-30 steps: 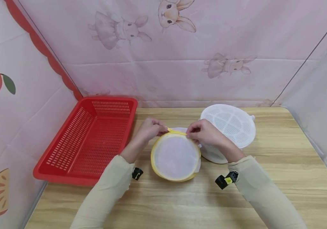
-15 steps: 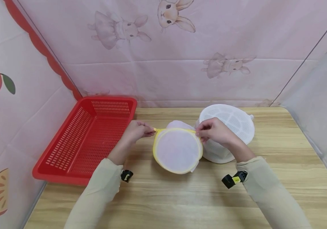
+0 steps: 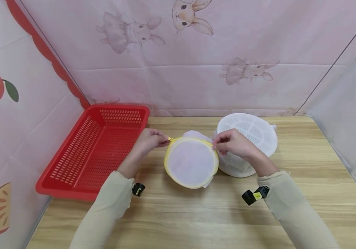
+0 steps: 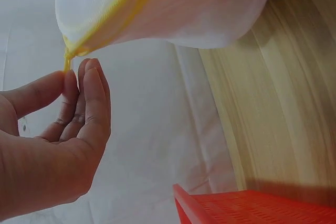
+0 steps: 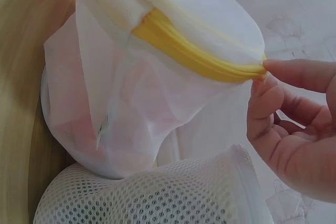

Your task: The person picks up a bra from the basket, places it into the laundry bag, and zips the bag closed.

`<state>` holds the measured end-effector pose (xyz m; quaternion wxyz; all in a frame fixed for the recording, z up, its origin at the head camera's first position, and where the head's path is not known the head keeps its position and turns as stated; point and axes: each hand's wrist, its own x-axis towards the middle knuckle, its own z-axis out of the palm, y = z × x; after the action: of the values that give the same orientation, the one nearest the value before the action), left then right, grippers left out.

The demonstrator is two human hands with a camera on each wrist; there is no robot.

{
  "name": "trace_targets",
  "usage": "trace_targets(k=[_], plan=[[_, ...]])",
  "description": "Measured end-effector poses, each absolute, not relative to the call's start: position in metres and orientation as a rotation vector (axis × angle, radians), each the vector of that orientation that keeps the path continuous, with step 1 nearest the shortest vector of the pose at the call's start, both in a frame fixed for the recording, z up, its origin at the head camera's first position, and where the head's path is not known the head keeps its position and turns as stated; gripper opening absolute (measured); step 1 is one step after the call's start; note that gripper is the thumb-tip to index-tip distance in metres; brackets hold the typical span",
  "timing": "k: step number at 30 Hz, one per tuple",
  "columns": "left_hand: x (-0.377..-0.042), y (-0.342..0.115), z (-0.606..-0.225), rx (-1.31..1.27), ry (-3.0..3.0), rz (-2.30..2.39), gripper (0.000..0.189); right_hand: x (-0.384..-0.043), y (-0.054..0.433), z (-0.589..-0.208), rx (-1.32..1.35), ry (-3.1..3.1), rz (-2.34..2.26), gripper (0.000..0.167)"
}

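Observation:
Between my hands is a white mesh laundry bag (image 3: 191, 162) with a round top and a yellow zipper (image 5: 194, 59) around it. Thumb and index finger of my left hand (image 3: 148, 141) pinch the yellow zipper pull (image 4: 67, 62) at the bag's far left edge. On the other side, my right hand (image 3: 232, 143) pinches the zipper edge at the far right. Pinkish contents show faintly through the mesh in the right wrist view. Right behind my right hand sits a second laundry bag (image 3: 255, 129), white with coarser mesh, partly hidden by that hand and wrist.
A red plastic basket (image 3: 101, 162) with slotted walls stands on the left of the wooden table (image 3: 190, 221). Behind the table rises a pink wall covering (image 3: 178, 90) printed with rabbits; more printed covering is at the left.
My left hand has moved left with the zipper pull, and my right hand has shifted slightly right along the edge. The bag's far edge is stretched straighter, with more fabric showing behind it.

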<state>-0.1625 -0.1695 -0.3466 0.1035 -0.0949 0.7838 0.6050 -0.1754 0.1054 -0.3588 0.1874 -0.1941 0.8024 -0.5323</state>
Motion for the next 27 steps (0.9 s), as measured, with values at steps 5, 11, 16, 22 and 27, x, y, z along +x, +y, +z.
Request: trace_targets(k=[5, 11, 16, 22, 27], plan=[[-0.163, -0.165, -0.342, -0.264, 2.342, 1.748, 0.017, -0.176, 0.103, -0.359, -0.593, 2.274, -1.468, 0.009], [-0.163, -0.153, -0.337, -0.222, 2.34, 1.742, 0.016, -0.178, 0.095, -0.358, -0.597, 2.298, -1.449, 0.011], [-0.164, -0.137, -0.334, -0.152, 2.368, 1.728, 0.014, -0.179, 0.086, -0.357, -0.602, 2.314, -1.453, 0.013], [-0.164, -0.124, -0.331, -0.099, 2.406, 1.671, 0.012, -0.179, 0.079, -0.353, -0.61, 2.364, -1.447, 0.013], [-0.162, -0.121, -0.329, -0.094, 2.413, 1.632, 0.01, -0.179, 0.077, -0.352, -0.621, 2.376, -1.458, 0.009]])
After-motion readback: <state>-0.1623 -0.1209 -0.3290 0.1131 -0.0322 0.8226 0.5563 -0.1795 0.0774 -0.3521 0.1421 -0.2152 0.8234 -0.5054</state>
